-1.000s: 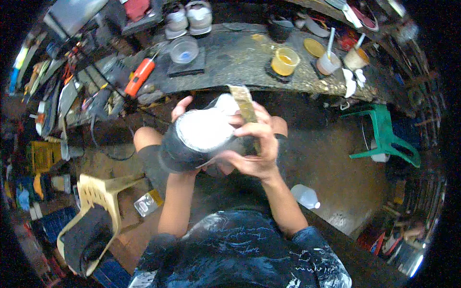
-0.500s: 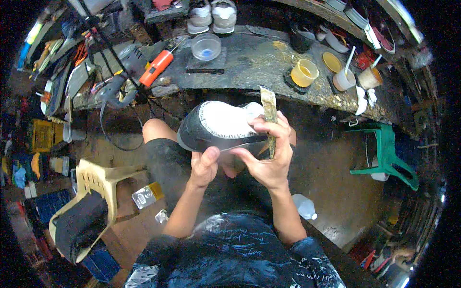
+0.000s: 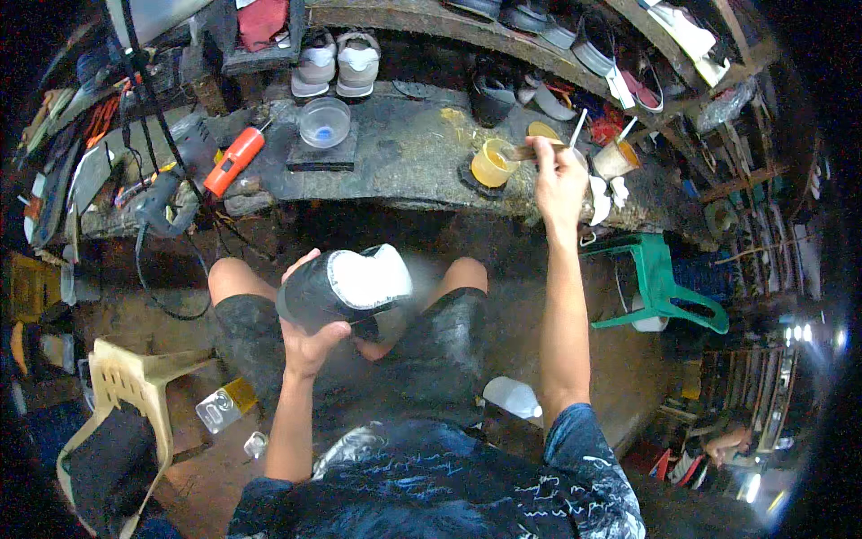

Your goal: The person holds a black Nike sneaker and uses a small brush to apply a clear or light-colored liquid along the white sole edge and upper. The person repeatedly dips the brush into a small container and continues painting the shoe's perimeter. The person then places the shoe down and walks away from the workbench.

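Observation:
My left hand grips an unfinished black shoe above my lap, its fingers and thumb wrapped round the sides. The shoe's white stitched bottom faces up. Over the bench, my right hand is closed round a flat, stained brush. That brush points left, its far end at the mouth of a translucent cup of yellow liquid; how deep it dips I cannot tell. Behind my right hand stand a container with a white stick, mostly hidden, and another stained container.
On the dark bench are a clear round bowl, an orange tool and a pair of pale sneakers. A green stool stands right, a beige chair left. A plastic bottle lies near my right side.
My right hand has left the shoe and reached forward right to the yellow cup with the brush. The left hand alone holds the shoe, now lower. The view has shifted right.

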